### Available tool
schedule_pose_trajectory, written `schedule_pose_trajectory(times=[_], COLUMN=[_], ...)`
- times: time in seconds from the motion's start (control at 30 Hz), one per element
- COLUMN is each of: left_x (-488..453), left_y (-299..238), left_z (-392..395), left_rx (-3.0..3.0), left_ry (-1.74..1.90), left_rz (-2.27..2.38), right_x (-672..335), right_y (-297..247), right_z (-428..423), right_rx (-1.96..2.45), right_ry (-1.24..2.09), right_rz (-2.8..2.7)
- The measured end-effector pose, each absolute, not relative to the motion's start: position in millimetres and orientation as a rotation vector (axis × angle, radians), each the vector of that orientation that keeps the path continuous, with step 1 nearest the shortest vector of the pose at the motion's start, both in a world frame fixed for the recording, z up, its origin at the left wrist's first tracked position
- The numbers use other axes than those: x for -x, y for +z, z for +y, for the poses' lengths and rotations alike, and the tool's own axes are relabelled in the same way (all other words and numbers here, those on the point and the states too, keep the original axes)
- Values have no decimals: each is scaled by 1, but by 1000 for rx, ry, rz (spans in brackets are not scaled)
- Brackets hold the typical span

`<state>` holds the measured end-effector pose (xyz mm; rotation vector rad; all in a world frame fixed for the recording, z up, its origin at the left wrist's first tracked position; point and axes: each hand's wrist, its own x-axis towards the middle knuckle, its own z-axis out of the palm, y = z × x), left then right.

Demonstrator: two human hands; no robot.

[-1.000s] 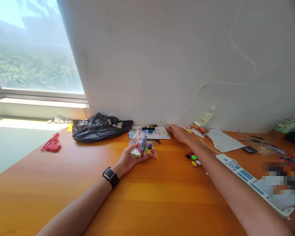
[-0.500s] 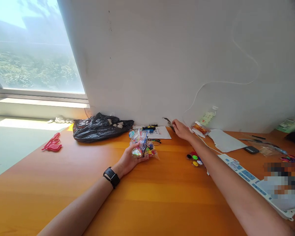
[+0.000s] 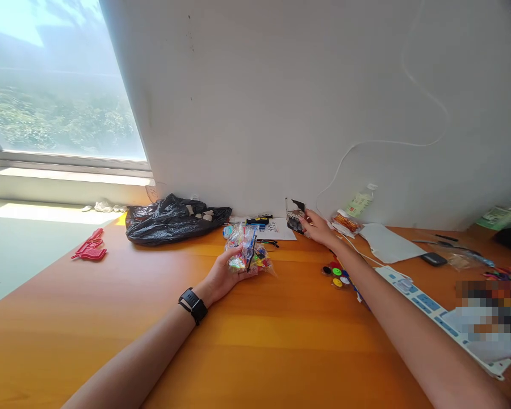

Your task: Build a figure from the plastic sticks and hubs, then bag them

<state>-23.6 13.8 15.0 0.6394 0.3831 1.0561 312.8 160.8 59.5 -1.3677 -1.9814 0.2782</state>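
My left hand (image 3: 221,275), with a black watch on its wrist, is closed around a clear bag of small colourful toys (image 3: 247,255) that rests on the orange table (image 3: 255,341). My right hand (image 3: 319,228) reaches to the far edge by the wall and pinches a small clear packet with dark pieces (image 3: 296,215), lifted upright off the table. Just beyond the toy bag lie a white printed sheet (image 3: 276,229) and a pair of glasses (image 3: 267,244). Round coloured buttons (image 3: 336,274) sit under my right forearm.
A black plastic bag (image 3: 174,220) lies at the back left, a red toy gun (image 3: 89,249) near the left edge. Right of my arm are a white power strip (image 3: 434,309), white paper (image 3: 387,243), a snack packet (image 3: 344,222), a dark phone (image 3: 435,259) and a white cable on the wall.
My right hand has picked the small dark packet up from the table's far edge and turned it upright. My left hand has stayed on the toy bag.
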Motion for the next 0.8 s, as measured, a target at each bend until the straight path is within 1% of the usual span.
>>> schedule_pose_trajectory(times=[0.17, 0.27, 0.4, 0.53, 0.6, 0.67, 0.8], left_x=[24, 24, 24, 24, 24, 23, 23], left_y=[15, 14, 14, 13, 12, 12, 11], left_z=[14, 14, 14, 14, 14, 14, 15], left_rx=[-690, -704, -711, -714, -713, -709, -704], left_ry=[1065, 1066, 1070, 1067, 1066, 1070, 1071], left_rz=[402, 404, 397, 408, 414, 418, 422], right_x=[-317, -318, -316, -315, -317, -319, -324], right_y=[66, 75, 71, 41, 25, 17, 22], right_z=[157, 152, 128, 92, 77, 67, 57], right_rx=[1336, 1303, 1167, 1097, 1100, 1128, 1267], right_ry=[387, 370, 78, -314, -447, -477, -335], right_rz=[-1900, -1874, -2075, -2510, -2671, -2744, -2736])
